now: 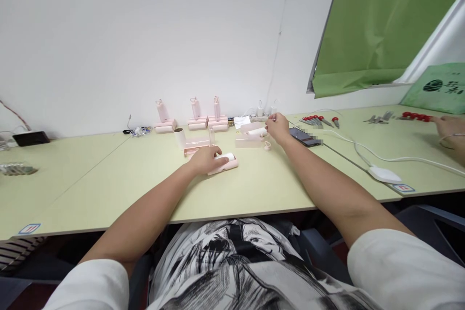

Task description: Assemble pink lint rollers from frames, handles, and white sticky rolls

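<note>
My left hand [206, 159] is closed over an opened pink case [228, 165] with a white roll [230, 156] in it, the look of a lint roller. The thumb lies along the roll and the palm hides the left part of the case. My right hand [279, 128] is curled, its fingertips pinched at the right end of a second white roll [256, 131]. That roll lies over a pale pink, translucent box [250, 142]. Just below those fingers a small pink heart-shaped loop [268, 146] rests on the table.
Pink boxes with upright pink rollers [195, 109] line the wall. A white cylinder [179, 138] stands beside another translucent pink tray [197, 142]. Rightward are a phone [305, 137], white cables, a white charger [385, 174] and red-handled tools [316, 120]. Another person's hand [450, 128] is at far right.
</note>
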`<action>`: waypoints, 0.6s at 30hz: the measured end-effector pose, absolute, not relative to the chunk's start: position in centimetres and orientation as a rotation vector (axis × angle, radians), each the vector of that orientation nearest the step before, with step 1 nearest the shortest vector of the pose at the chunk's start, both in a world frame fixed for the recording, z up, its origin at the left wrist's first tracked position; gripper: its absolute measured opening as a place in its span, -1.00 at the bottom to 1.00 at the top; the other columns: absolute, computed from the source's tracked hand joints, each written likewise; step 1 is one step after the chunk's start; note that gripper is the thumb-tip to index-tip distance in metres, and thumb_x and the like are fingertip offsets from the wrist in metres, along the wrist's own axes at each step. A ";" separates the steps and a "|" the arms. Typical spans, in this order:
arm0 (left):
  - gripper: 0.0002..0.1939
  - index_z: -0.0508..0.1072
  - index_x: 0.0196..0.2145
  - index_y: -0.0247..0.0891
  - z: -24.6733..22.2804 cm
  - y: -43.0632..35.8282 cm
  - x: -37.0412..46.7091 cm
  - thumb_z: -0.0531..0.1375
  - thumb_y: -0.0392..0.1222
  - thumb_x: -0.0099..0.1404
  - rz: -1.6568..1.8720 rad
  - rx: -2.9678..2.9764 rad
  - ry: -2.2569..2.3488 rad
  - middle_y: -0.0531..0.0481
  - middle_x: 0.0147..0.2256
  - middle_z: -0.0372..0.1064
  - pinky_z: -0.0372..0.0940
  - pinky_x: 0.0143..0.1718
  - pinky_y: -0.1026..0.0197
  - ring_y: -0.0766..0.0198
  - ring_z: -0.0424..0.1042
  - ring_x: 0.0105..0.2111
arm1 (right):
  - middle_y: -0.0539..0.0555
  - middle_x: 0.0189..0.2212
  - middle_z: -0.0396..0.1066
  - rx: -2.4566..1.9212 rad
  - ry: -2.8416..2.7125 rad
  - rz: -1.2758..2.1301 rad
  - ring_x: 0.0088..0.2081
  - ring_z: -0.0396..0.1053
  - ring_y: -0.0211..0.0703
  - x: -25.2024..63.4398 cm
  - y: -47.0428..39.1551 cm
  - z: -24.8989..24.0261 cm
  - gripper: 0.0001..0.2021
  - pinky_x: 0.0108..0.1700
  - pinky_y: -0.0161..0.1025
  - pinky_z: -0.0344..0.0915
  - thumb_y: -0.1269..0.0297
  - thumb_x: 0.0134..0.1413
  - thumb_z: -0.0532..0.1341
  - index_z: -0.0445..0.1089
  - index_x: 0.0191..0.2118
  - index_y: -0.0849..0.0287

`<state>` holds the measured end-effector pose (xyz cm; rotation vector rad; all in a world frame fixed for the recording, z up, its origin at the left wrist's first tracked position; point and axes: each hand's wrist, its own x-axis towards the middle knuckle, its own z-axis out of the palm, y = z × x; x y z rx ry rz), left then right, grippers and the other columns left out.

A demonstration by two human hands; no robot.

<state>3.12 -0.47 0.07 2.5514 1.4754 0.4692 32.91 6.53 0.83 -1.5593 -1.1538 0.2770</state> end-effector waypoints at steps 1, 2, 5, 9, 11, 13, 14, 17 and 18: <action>-0.54 0.49 -0.16 -0.17 0.1 -0.5 3.1 0.09 0.23 0.22 0.469 2.558 1.471 -0.08 -0.14 0.49 0.25 -0.29 0.16 0.06 0.45 -0.18 | 0.02 -0.40 0.38 -1.449 -1.132 0.302 -0.40 0.39 -0.20 32.6 6.5 1.2 -0.87 -0.32 -0.26 0.36 0.35 -0.04 0.11 0.24 -0.29 0.14; -0.54 0.49 -0.17 -0.17 0.1 -0.4 3.1 0.09 0.22 0.22 0.467 2.563 1.468 -0.07 -0.15 0.49 0.25 -0.29 0.16 0.06 0.45 -0.18 | 0.00 -0.40 0.37 -1.341 -1.118 0.347 -0.42 0.39 -0.24 32.2 6.4 1.5 -0.88 -0.33 -0.28 0.36 0.33 0.00 0.09 0.21 -0.27 0.13; -0.54 0.48 -0.13 -0.17 -0.1 -0.3 3.0 0.10 0.21 0.23 0.478 2.549 1.471 -0.08 -0.16 0.49 0.27 -0.27 0.16 0.07 0.46 -0.18 | -0.04 -0.40 0.38 -1.082 -1.082 0.580 -0.46 0.40 -0.28 30.2 5.3 2.8 -0.87 -0.36 -0.30 0.38 0.23 0.08 0.09 0.13 -0.25 0.09; -0.45 0.25 0.19 -0.14 -0.5 -0.2 3.1 0.10 0.09 0.30 0.719 2.509 1.396 -0.07 -0.08 0.43 0.31 -0.20 0.15 0.18 0.44 -0.23 | -0.01 -0.42 0.44 -0.956 -1.040 1.027 -0.50 0.42 -0.21 26.6 2.7 3.6 -0.77 -0.43 -0.24 0.39 0.11 0.09 0.14 0.12 -0.21 0.07; -0.40 0.14 0.27 -0.13 -0.6 -0.4 3.4 0.10 0.01 0.32 0.905 2.618 1.229 -0.12 0.01 0.34 0.32 -0.11 0.12 0.19 0.41 -0.15 | 0.01 -0.49 0.43 -0.932 -1.009 1.232 -0.54 0.39 -0.19 24.7 1.3 3.5 -0.79 -0.49 -0.25 0.36 0.15 0.10 0.13 0.17 -0.18 0.09; -0.43 0.19 0.25 -0.13 -0.6 -0.8 3.9 0.12 -0.02 0.32 1.059 2.788 1.024 -0.19 0.11 0.22 0.28 0.01 0.06 0.12 0.31 0.03 | -0.01 -0.56 0.39 -0.889 -1.018 1.404 -0.57 0.36 -0.18 22.8 0.0 3.0 -0.81 -0.53 -0.26 0.32 0.19 0.09 0.13 0.21 -0.18 0.10; -0.48 0.26 0.21 -0.13 -0.4 -1.1 4.2 0.13 -0.02 0.32 1.107 2.866 0.938 -0.21 0.14 0.18 0.24 0.07 0.02 0.08 0.24 0.10 | -0.03 -0.59 0.36 -0.857 -1.038 1.464 -0.58 0.34 -0.18 21.9 -0.5 2.7 -0.82 -0.54 -0.27 0.30 0.20 0.08 0.14 0.23 -0.20 0.11; -0.65 0.43 0.05 -0.11 0.0 -1.9 4.8 0.07 -0.04 0.36 1.143 2.998 0.852 -0.20 0.15 0.18 0.16 0.13 -0.04 0.05 0.17 0.15 | -0.06 -0.64 0.27 -0.865 -1.111 1.536 -0.65 0.22 -0.25 20.2 -1.5 1.6 -0.86 -0.60 -0.31 0.18 0.19 0.03 0.18 0.24 -0.35 0.12; -0.68 0.44 0.01 -0.12 0.1 -2.1 4.9 0.05 -0.05 0.38 1.147 3.014 0.859 -0.20 0.14 0.21 0.14 0.14 -0.05 0.05 0.17 0.14 | -0.07 -0.65 0.24 -0.894 -1.164 1.508 -0.66 0.18 -0.26 20.0 -1.6 1.3 -0.85 -0.61 -0.32 0.15 0.17 0.04 0.17 0.23 -0.38 0.12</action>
